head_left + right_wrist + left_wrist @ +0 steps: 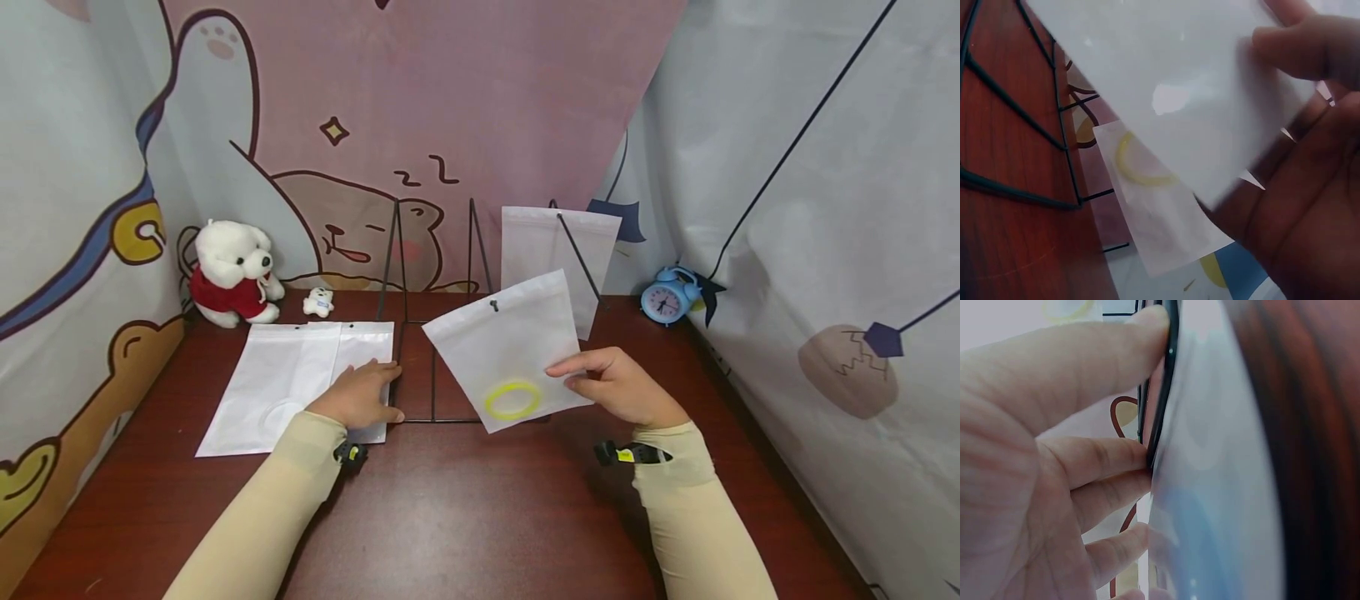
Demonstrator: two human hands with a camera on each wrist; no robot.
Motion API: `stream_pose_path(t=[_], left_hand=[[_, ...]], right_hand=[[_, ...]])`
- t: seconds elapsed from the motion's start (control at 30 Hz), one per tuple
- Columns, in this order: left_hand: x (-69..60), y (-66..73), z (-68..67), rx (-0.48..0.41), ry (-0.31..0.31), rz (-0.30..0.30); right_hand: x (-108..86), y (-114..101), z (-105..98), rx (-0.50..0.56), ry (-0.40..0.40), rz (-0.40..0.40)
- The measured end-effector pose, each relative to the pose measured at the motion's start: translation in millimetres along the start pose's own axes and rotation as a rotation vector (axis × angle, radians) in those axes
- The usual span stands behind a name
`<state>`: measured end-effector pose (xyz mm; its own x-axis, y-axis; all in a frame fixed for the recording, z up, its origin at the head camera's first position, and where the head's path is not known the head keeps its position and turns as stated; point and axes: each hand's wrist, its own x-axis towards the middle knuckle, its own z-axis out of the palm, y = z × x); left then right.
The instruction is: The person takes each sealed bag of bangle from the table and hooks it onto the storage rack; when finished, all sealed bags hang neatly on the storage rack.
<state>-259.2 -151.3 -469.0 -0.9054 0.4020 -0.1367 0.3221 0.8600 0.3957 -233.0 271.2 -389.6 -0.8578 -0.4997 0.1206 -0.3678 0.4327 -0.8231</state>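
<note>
My right hand (626,387) pinches the lower right edge of a white pouch (525,333) with a yellow ring mark, held tilted in front of the black wire rack (432,375). Another white pouch (532,242) hangs on the rack's right prong; its yellow ring shows in the right wrist view. On the table's left lie overlapping white pouches (262,367), and my left hand (356,396) rests over their right edge. In the left wrist view the fingertips (1154,325) of that hand touch the rack's black wire (1163,394).
A white plush dog (232,271) in red and a tiny white figure (318,302) stand at the back left. A blue alarm clock (670,296) stands at the back right. Printed curtains surround the brown table (465,508). Two more rack prongs rise behind the pouches.
</note>
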Motion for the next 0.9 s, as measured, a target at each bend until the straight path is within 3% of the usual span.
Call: stream_pose_path(t=[0.17, 0.3, 0.63, 0.9], left_hand=[[-0.1, 0.1, -0.2, -0.002, 0.004, 0.006], [-0.1, -0.3, 0.2, -0.002, 0.003, 0.006], [0.7, -1.6, 1.0, -0.004, 0.005, 0.007], [1.3, -2.2, 1.7, -0.001, 0.002, 0.001]], right_hand=[[1.7, 2.2, 0.6, -0.099, -0.039, 0.039], [2.7, 4.1, 0.9, -0.113, -0.059, 0.057], [5.0, 6.0, 5.4, 0.011, -0.023, 0.036], [10.5, 7.1, 13.1, 0.175, -0.039, 0.036]])
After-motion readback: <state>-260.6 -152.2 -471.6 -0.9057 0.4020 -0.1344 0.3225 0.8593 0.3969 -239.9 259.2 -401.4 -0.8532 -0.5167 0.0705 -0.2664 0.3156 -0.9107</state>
